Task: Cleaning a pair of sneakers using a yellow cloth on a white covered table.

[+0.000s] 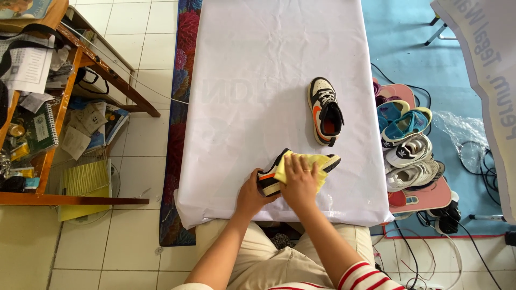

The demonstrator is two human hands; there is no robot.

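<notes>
Two hands: left (251, 194) steadies sneaker (269, 180), right (299, 181) presses yellow cloth (317, 164).

White lettered banner (486, 80) hangs at right edge.
</notes>
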